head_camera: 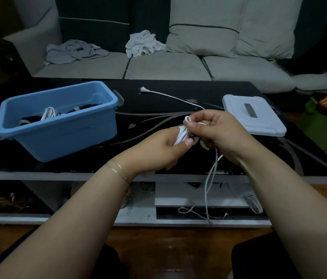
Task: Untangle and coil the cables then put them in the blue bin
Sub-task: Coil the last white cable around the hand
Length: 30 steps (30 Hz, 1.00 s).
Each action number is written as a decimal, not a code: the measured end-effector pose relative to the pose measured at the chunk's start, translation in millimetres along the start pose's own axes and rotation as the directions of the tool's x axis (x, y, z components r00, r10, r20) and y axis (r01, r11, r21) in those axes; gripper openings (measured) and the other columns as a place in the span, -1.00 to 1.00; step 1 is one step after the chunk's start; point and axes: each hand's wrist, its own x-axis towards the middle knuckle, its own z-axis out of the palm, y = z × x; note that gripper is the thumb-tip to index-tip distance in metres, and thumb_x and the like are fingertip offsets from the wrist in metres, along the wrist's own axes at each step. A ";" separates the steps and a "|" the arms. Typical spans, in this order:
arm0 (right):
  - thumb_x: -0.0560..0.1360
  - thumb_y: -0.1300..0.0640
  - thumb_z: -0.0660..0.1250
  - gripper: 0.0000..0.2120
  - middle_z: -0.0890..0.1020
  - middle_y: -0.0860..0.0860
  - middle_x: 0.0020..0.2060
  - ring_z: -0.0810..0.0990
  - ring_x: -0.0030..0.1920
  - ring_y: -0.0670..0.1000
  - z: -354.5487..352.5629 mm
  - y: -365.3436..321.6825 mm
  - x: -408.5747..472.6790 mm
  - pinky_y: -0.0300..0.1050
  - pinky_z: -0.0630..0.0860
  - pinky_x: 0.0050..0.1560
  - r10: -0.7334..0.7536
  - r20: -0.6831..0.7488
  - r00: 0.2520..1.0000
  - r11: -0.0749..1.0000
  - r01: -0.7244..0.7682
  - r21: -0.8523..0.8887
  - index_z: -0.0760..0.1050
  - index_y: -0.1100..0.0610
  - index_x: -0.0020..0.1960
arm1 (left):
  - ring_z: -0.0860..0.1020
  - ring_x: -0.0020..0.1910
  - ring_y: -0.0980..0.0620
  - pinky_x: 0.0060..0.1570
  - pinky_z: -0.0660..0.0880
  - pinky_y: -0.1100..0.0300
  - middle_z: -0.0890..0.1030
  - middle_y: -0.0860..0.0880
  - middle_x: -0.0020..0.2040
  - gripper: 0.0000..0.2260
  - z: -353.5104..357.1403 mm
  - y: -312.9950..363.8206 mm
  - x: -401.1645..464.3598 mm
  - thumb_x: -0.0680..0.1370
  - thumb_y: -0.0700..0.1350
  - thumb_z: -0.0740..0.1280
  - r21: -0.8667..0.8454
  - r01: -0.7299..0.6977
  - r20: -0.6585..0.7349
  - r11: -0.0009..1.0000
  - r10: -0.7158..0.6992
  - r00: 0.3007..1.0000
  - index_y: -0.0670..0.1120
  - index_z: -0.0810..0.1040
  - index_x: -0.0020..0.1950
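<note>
My left hand point(163, 150) grips a partly wound bundle of white cable point(181, 135) above the black table. My right hand point(217, 130) pinches a small loop of the same cable just above that bundle. One end of the cable runs back across the table to a two-pin plug point(143, 89). The other part hangs off the table's front edge and trails down to the floor. The blue bin point(58, 135) stands at the left of the table and holds a coiled white cable point(49, 113) and dark cables.
A white lid point(253, 115) lies on the table at the right. The black glass table point(158, 105) has a lower shelf. Behind it is a light sofa with crumpled cloths point(144, 44). Green and red items sit on the floor at far right.
</note>
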 end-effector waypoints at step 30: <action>0.64 0.07 0.09 -0.84 0.61 0.01 -0.14 0.59 -0.09 0.02 45.5 38.3 7.9 -0.05 0.48 -0.08 -0.121 0.007 0.993 0.863 0.109 -0.494 0.42 -0.01 0.14 | 0.39 -0.55 0.11 -0.25 0.43 0.18 0.67 -0.18 0.09 -0.61 -19.7 -8.5 -0.6 0.67 -0.08 0.05 -0.573 -0.244 -0.291 0.782 0.084 0.953 -0.37 0.41 0.26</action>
